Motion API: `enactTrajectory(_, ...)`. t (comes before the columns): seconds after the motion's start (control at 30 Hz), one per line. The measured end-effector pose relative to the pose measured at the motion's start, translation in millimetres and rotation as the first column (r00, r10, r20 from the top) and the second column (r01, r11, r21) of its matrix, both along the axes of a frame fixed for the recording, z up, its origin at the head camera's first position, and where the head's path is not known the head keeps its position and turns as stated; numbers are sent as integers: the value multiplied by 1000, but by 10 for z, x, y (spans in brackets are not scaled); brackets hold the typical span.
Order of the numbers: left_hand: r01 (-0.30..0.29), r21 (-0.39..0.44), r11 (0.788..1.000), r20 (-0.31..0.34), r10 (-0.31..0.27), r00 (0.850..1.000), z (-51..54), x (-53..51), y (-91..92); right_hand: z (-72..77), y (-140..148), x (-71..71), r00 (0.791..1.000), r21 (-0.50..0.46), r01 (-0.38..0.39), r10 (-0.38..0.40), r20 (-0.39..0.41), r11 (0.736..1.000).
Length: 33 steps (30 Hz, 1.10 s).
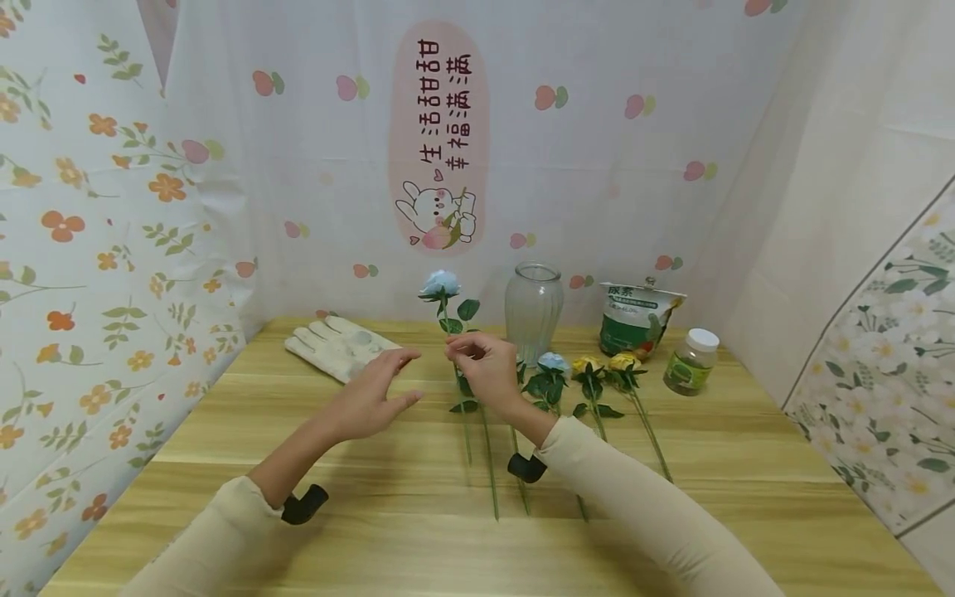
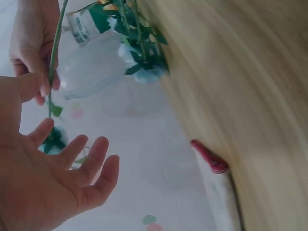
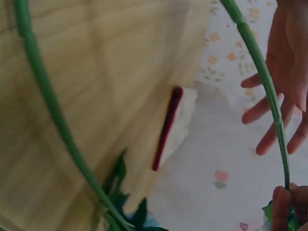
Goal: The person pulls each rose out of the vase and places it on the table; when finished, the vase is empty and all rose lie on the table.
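Note:
Upright above the table is a light blue artificial rose point(image 1: 440, 283), its thin green stem point(image 3: 269, 89) pinched between the thumb and fingers of my right hand point(image 1: 488, 365). To the left of that stem, my left hand point(image 1: 367, 404) is held in the air, fingers spread and apart from it. The left wrist view shows its palm point(image 2: 43, 187) bare, with nothing held. On the table by my right wrist lie another blue rose point(image 1: 554, 362) and two yellow roses point(image 1: 587, 366). More stems are partly hidden by my right hand and forearm.
Behind the right hand stands a clear ribbed glass vase point(image 1: 533, 311). Farther right are a green and white bag point(image 1: 637, 323) and a white-capped jar point(image 1: 690, 362). White gloves point(image 1: 336, 344) lie at the back left. A printed curtain point(image 1: 321, 191) closes off the back.

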<state>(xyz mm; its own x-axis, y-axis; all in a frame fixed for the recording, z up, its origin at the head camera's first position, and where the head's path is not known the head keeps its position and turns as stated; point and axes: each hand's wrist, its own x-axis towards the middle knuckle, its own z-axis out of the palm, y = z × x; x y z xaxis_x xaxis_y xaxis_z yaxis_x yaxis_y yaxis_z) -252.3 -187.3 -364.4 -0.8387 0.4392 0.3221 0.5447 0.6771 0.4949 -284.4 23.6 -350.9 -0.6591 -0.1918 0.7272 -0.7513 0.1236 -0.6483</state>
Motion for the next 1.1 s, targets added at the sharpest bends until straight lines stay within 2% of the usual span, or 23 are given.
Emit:
enactTrajectory(0.03,-5,20,1000,10,5,1000,-16,-15,-4,-30,-9,7,999,10,-5,5,35,1000)
enactTrajectory(0.13,-24,64,998,46,21,999,-58,-46,-16,-249,-42,-109,993,38,9,-14,117,999)
enactTrajectory(0.27,-44,95,995,81,36,996,-102,-81,-34,-492,-88,-277,986,78,45,-57,159,996)
enactTrajectory(0.37,-49,128,991,103,36,994,-135,-111,-61,-517,-127,-288,983,121,58,-77,164,991)
enactTrajectory(0.5,-39,155,987,127,19,992,-165,-130,-82,-566,-165,-313,970,193,62,-105,218,979)
enactTrajectory(0.6,-32,150,988,138,11,990,-170,-131,-76,-618,-186,-332,950,248,66,-136,280,967)
enactTrajectory(0.7,-36,139,990,150,15,989,-172,-118,-52,-679,-205,-342,940,297,76,-168,299,952)
enactTrajectory(0.9,-40,125,991,174,18,985,-165,-76,-8,-794,-245,-365,931,377,86,-209,300,922)
enactTrajectory(1.1,-18,124,992,178,-5,984,-158,-81,14,-801,-195,-410,915,434,54,-219,340,899)
